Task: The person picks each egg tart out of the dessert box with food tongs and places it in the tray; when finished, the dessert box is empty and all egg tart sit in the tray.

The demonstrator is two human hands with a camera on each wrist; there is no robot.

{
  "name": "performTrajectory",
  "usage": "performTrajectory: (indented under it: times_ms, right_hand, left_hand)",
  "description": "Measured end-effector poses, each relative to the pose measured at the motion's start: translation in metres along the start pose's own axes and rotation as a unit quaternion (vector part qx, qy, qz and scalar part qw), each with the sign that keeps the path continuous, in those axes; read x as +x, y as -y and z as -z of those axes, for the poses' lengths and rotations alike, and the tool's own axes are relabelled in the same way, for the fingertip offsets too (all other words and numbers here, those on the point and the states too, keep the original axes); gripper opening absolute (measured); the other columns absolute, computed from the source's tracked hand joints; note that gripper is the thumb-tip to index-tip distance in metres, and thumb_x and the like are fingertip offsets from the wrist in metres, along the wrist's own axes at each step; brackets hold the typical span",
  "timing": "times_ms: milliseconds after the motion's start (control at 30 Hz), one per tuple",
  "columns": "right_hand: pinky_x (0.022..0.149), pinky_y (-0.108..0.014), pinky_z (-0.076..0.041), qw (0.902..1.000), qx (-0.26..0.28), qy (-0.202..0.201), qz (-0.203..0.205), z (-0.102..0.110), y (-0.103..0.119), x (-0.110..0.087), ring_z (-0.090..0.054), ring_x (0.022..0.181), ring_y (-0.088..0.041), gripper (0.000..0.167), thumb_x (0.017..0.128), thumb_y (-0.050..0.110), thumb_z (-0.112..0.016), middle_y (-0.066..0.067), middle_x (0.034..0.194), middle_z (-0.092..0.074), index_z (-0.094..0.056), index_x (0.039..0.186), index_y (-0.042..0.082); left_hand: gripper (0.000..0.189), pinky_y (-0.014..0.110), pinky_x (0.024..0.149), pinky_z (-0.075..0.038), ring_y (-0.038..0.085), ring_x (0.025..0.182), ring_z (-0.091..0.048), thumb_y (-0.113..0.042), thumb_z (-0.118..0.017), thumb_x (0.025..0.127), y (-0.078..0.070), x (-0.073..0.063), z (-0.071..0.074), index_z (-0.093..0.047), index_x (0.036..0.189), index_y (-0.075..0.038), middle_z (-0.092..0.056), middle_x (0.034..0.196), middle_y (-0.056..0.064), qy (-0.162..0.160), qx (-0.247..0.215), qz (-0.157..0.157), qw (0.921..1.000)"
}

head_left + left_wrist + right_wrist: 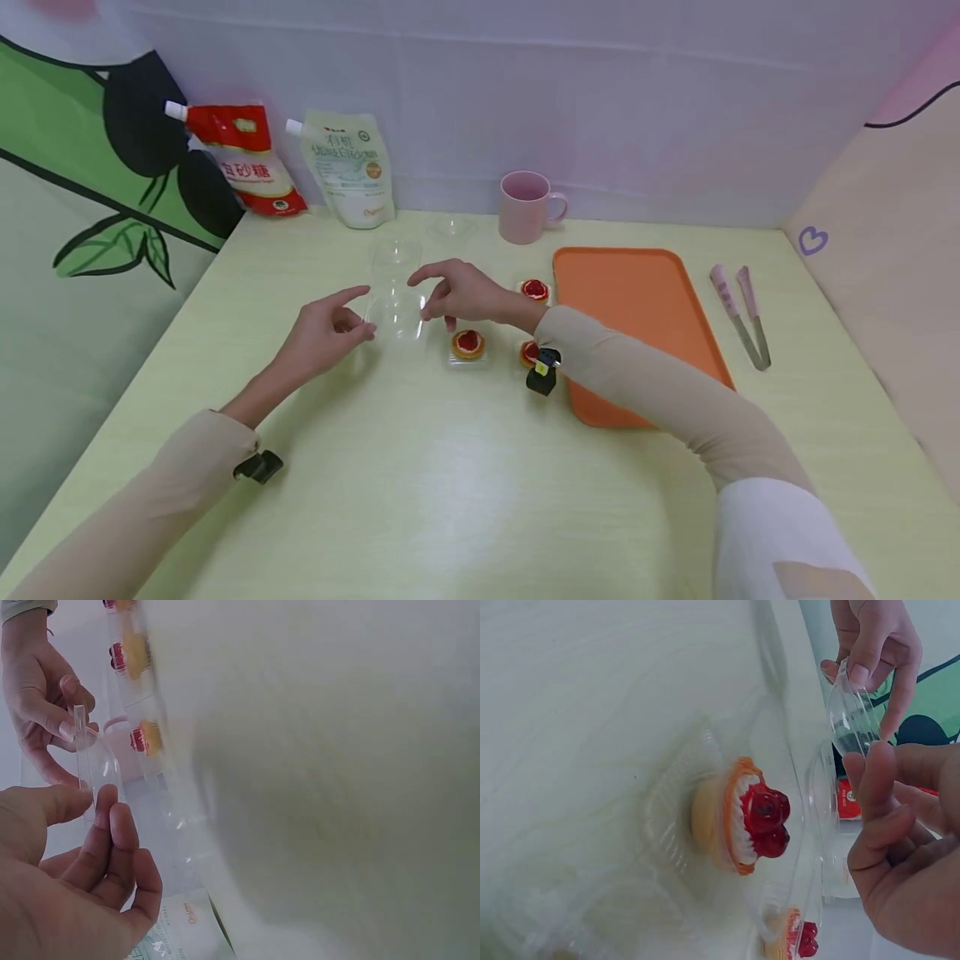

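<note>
A clear plastic dessert box with a rounded dome is held up above the table between both hands. My left hand pinches its left edge between thumb and fingers. On the opposite edge, my right hand pinches it too. The left wrist view shows the clear box side-on, with its flat rim towards the fingers. Just right of it stands a fruit tart with red topping in a clear base. Two more tarts, a back one and a front one, are partly covered by the right arm.
More clear plastic lies behind the hands. An orange tray is at the right, with two pink-handled metal utensils beyond it. A pink mug, a red pouch and a pale green pouch stand along the back.
</note>
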State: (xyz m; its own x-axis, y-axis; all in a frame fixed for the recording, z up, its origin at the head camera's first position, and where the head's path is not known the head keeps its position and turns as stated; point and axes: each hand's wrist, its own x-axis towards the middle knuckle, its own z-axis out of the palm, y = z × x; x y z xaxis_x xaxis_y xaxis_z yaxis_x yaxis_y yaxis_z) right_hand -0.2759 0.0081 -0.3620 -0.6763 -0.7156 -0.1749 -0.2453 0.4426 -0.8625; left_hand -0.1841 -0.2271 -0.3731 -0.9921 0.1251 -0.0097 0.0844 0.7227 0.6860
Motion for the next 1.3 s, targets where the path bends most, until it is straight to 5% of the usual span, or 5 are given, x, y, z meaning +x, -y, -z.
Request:
performTrajectory:
  times_ms: [200,367,933,1300]
  right_hand:
    - [0.06,-0.029,-0.052,0.9976,-0.065,0.024,-0.007,-0.008,0.001,0.007,-0.059,0.052,-0.021,0.052,0.089,0.011,-0.075,-0.015,0.097,-0.076,-0.057,0.138,0.007]
    - [0.057,-0.024,-0.051,0.994,-0.101,0.043,-0.003,-0.016,0.004,0.011,-0.056,0.049,-0.015,0.051,0.089,0.013,-0.076,-0.013,0.095,-0.076,-0.058,0.136,0.006]
    - [0.059,-0.026,-0.052,0.9829,-0.176,0.055,0.012,-0.03,0.01,0.017,-0.058,0.049,-0.014,0.046,0.089,0.015,-0.076,-0.012,0.103,-0.076,-0.062,0.131,0.003]
    - [0.064,-0.026,-0.056,0.9868,-0.154,0.05,-0.002,-0.011,0.014,0.004,-0.068,0.076,-0.025,0.045,0.091,0.014,-0.074,-0.013,0.108,-0.073,-0.06,0.132,0.003]
  left_hand:
    - [0.062,0.026,0.064,-0.047,0.021,0.077,-0.063,-0.016,-0.068,0.094,0.009,-0.003,-0.003,-0.042,0.149,-0.001,-0.075,0.095,0.014,0.033,0.015,0.04,0.9985]
    - [0.062,0.029,0.065,-0.048,0.02,0.075,-0.063,-0.017,-0.068,0.094,0.015,-0.006,-0.003,-0.043,0.148,0.001,-0.075,0.094,0.015,0.061,0.022,0.067,0.9956]
    - [0.063,0.029,0.064,-0.047,0.016,0.07,-0.061,-0.019,-0.067,0.093,0.019,-0.011,-0.004,-0.041,0.146,0.005,-0.076,0.09,0.014,0.094,0.042,0.095,0.9901]
    - [0.064,0.03,0.07,-0.053,0.021,0.083,-0.071,-0.032,-0.056,0.102,0.023,-0.009,0.006,-0.032,0.152,0.0,-0.075,0.1,0.016,0.113,0.029,0.107,0.9874]
